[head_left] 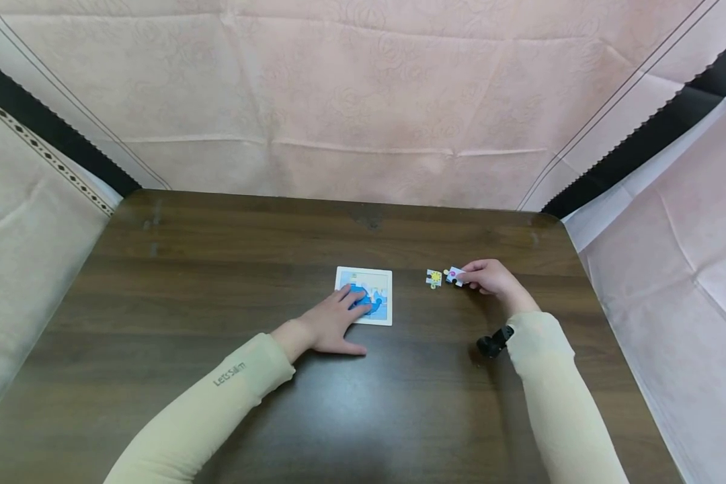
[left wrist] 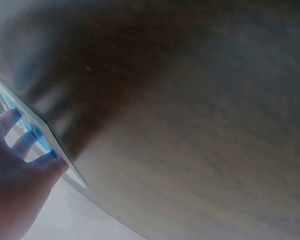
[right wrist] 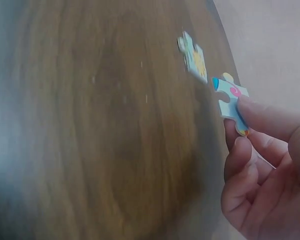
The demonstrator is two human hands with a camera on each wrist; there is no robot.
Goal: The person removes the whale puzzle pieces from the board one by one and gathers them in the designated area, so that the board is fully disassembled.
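Observation:
A square puzzle board (head_left: 384,316) with a white border and a blue picture lies flat near the middle of the table. My left hand (head_left: 334,321) rests on it with the fingers spread over the picture, covering part of it. To the right, my right hand (head_left: 490,277) pinches a light blue puzzle piece (right wrist: 231,98) with a pink mark between thumb and fingers. Just left of that piece, a puzzle piece with a yellow pattern (head_left: 433,278) lies on the table.
The brown wooden table (head_left: 248,269) reaches back to a pale pink cloth (head_left: 363,101) hanging behind it. More pale cloth hangs at both sides. A black wrist device (head_left: 493,343) sits by the right cuff.

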